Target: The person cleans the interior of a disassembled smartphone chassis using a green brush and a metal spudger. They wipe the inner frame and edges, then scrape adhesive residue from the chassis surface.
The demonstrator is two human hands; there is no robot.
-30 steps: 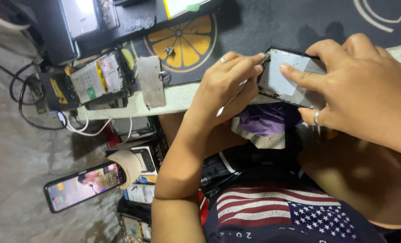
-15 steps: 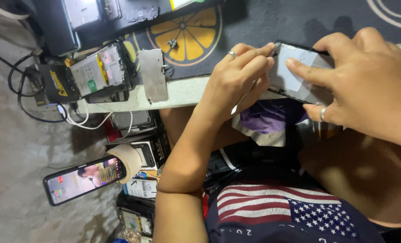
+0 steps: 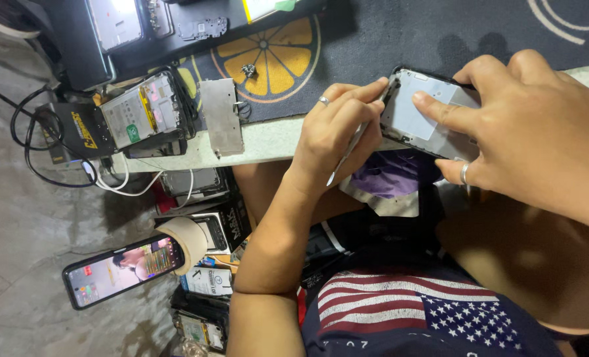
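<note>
Nearest the camera, the person's lap showed a dark shirt (image 3: 433,314) printed with a striped and starred flag. Low at the left, a lit phone (image 3: 119,270) leaned against a roll of tape (image 3: 187,239) above the floor, with small boxes (image 3: 210,281) stacked beside it. Higher up, the left hand (image 3: 337,129) had its fingers (image 3: 357,99) clenched round a thin metal tool (image 3: 347,151), whose upper end met the left edge of an opened phone (image 3: 426,116). The right hand (image 3: 539,135) gripped that phone from the right, its forefinger pressed flat on the pale inner plate and a ring on one finger. The phone lay at the front edge of the surface (image 3: 268,140), partly on the dark mat (image 3: 400,39) with an orange-slice pattern. To the left on the surface sat a grey metal plate (image 3: 220,118), then another stripped phone (image 3: 142,112) on a black holder (image 3: 83,129) with tangled cables (image 3: 40,142). Farthest back, more phone parts (image 3: 202,28) lay on a black tray (image 3: 86,59)
</note>
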